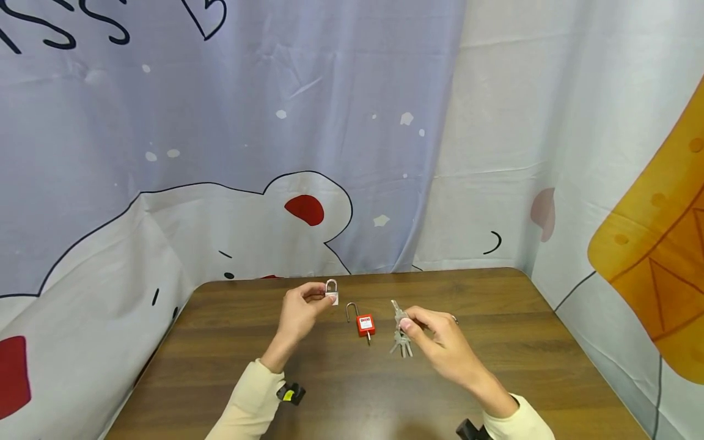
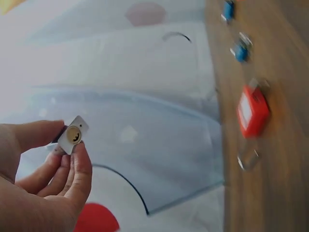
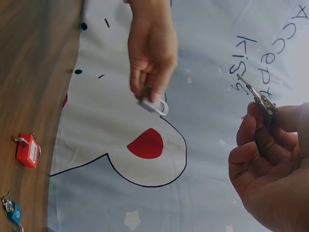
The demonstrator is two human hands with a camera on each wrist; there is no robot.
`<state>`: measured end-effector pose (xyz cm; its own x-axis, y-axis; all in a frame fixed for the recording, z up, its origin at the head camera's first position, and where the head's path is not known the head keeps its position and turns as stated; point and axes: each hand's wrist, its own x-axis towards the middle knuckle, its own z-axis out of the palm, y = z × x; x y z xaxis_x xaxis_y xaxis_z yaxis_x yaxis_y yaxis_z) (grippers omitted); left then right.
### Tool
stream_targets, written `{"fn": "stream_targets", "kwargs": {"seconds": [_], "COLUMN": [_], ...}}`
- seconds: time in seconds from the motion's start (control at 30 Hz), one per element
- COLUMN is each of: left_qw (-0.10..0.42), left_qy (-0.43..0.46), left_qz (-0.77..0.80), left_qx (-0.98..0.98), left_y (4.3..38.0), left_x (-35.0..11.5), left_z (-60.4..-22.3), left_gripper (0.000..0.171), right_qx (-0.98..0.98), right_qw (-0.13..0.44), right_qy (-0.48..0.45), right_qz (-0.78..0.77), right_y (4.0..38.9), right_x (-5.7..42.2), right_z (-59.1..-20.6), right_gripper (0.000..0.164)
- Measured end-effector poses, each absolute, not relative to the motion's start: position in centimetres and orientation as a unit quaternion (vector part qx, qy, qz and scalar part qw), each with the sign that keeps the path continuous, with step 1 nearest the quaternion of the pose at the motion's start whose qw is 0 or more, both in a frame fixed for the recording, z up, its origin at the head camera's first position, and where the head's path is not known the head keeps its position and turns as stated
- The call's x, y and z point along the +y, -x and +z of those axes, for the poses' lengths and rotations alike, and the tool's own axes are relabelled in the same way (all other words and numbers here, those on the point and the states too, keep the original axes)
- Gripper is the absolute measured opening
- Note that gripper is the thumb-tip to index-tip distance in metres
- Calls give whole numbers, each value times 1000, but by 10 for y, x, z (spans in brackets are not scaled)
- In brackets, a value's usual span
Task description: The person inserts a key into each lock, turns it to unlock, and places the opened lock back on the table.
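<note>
My left hand [image 1: 299, 311] pinches a small white padlock [image 1: 332, 299] between thumb and fingers, held up with its shackle on top. In the left wrist view the keyhole end of this padlock [image 2: 77, 126] faces the camera. Several silver keys [image 1: 399, 315] in a bunch are pinched by my right hand [image 1: 445, 345], one key pointing away; the keys [image 3: 263, 102] also show in the right wrist view. Between the hands a red padlock [image 1: 365, 324] lies on the table, its shackle swung open and a key in its base.
The wooden table [image 1: 341, 391] ends at a printed curtain [image 1: 247, 226] behind it. In the left wrist view two small blue items [image 2: 240, 52] lie beyond the red padlock. One is a blue padlock [image 3: 14, 212] with a key in the right wrist view.
</note>
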<state>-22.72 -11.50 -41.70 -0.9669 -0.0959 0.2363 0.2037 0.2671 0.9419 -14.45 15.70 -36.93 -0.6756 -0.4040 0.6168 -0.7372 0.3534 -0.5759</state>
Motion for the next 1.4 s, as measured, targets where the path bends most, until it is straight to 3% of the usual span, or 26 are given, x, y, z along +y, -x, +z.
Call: {"fn": "stream_targets", "kwargs": {"seconds": [0.37,0.73,1.4], "left_qw": [93,47,7], "left_qy": [31,57,86], "left_qz": [-749,-847,-888], "left_qx": [-656,-527,-451], "left_y": [204,183,159], "left_x": [-86,-63,-42], "left_z": [-384,-362,-346], "left_gripper": [33,24,16], "right_qx": [-793,-795,-797], "right_qw": [197,203,230], "right_qy": [-361,-354,-356], "right_qz": [450,448,430], "right_y": [143,143,145], "right_x": [148,138,127], "right_z": [-366,-367,-373], "right_gripper": [14,15,13]}}
